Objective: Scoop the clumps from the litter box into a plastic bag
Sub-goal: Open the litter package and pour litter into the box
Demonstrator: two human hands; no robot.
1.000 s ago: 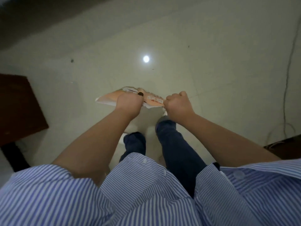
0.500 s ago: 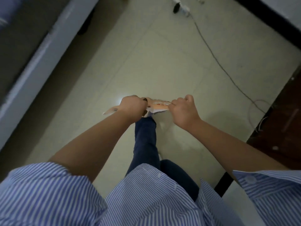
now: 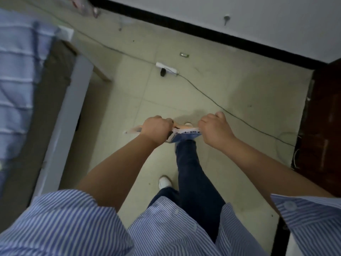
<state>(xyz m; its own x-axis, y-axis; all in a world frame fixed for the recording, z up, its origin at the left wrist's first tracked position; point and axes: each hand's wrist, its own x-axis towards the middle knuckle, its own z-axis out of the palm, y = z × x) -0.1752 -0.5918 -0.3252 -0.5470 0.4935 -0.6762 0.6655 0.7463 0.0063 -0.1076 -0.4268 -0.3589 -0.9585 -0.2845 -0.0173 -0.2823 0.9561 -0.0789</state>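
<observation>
A thin plastic bag [image 3: 186, 133], orange-white with blue print, is stretched between both hands above the tiled floor. My left hand [image 3: 156, 129] is fisted on the bag's left part, and a flat end of the bag sticks out to its left. My right hand [image 3: 215, 129] is fisted on the bag's right edge. The two hands are about a hand's width apart at waist height. No litter box, scoop or clumps are in view.
A bed [image 3: 20, 85] with a blue cover and pale frame runs along the left. A white power strip [image 3: 167, 68] lies ahead, its cable [image 3: 227, 110] crossing the floor to dark wooden furniture [image 3: 324, 119] on the right. A white wall with black skirting [image 3: 212, 34] closes the far side.
The view has swung as I walk: the bed, power strip and far wall have come into sight. Both hands keep the same grip on the bag.
</observation>
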